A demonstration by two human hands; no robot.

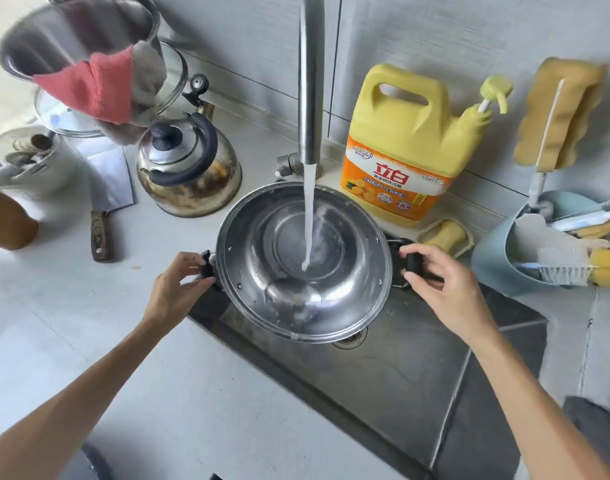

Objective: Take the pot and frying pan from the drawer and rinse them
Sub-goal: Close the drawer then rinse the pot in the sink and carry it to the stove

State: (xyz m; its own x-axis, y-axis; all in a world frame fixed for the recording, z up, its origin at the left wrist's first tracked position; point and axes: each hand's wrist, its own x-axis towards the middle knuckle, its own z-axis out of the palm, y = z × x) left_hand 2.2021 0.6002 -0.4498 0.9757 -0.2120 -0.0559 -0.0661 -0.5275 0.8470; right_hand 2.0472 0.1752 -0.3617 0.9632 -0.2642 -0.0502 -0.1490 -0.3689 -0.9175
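Note:
A round steel pot [348,299] with two black side handles hangs over the steel sink [417,375], tilted a little toward me. Water runs from the tap [310,81] into its middle and splashes at the bottom. My left hand [178,285] grips the pot's left handle. My right hand [442,289] grips the right handle, fingers curled around it. No frying pan can be seen.
On the counter to the left stand a stained kettle [189,168], a cleaver [106,199], a white jar [29,164] and a tall steel pot [78,32] with red cloth. A yellow detergent jug [407,147], soap dish [445,235] and blue brush holder [504,265] stand right.

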